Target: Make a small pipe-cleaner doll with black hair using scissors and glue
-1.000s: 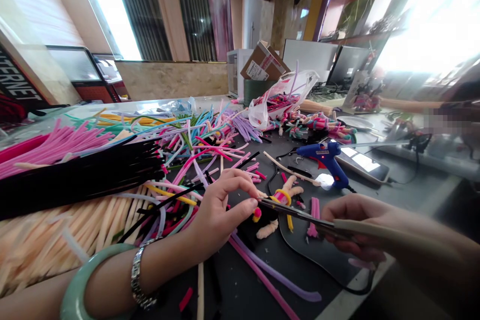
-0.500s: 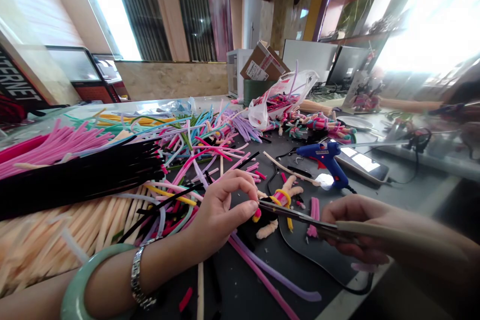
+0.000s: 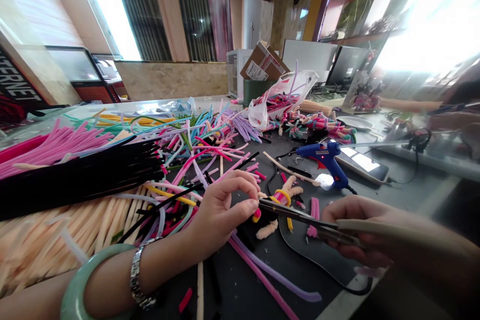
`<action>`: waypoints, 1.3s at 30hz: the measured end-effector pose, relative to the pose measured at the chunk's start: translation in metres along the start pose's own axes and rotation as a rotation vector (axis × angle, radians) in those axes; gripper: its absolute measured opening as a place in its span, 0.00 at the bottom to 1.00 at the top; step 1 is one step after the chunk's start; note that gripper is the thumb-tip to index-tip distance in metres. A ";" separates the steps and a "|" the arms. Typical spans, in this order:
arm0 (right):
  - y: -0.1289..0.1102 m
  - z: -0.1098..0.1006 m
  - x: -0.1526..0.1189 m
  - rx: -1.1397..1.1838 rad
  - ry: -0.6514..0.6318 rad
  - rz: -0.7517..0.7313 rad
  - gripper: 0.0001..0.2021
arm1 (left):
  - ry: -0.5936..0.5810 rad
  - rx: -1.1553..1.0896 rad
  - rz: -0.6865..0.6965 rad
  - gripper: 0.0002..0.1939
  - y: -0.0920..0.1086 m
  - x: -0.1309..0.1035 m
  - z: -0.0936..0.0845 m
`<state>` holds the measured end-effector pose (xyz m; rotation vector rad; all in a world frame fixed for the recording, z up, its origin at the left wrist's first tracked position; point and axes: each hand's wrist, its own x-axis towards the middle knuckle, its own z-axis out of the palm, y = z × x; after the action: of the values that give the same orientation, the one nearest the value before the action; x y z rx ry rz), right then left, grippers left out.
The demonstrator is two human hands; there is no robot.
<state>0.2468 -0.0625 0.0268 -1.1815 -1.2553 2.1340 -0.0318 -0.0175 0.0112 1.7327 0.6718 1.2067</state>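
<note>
My left hand (image 3: pixel 228 202) is closed in a pinch, thumb against fingertips, on something too small to make out. The tips of the scissors (image 3: pixel 300 216) meet these fingertips. My right hand (image 3: pixel 356 230) is wrapped round the scissors' handles, somewhat blurred. Just behind the blades lies a small figure (image 3: pixel 284 196) of pink, yellow and peach pipe cleaners, partly hidden by them. A peach piece (image 3: pixel 267 230) rests below the blades, and short pink pieces (image 3: pixel 313 216) lie under and behind them.
A blue glue gun (image 3: pixel 327 156) stands beside a phone (image 3: pixel 362 162), its cable curving across the dark table (image 3: pixel 247 285). Black pipe cleaners (image 3: pixel 82 175) and peach ones (image 3: pixel 75 230) are heaped on the left. Farther back are a plastic bag (image 3: pixel 262 107) and a cardboard box (image 3: pixel 264 62).
My right hand and the scissors have shifted very slightly, with the blades still at my left fingertips. My left hand has barely moved.
</note>
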 end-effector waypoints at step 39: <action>0.028 0.034 0.039 0.315 -0.276 -0.489 0.18 | -0.128 0.009 0.220 0.06 0.021 0.022 -0.015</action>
<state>0.1992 -0.0682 -0.0067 -0.4060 -1.1147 2.0534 -0.0383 -0.0035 0.0412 1.9112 0.4187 1.2291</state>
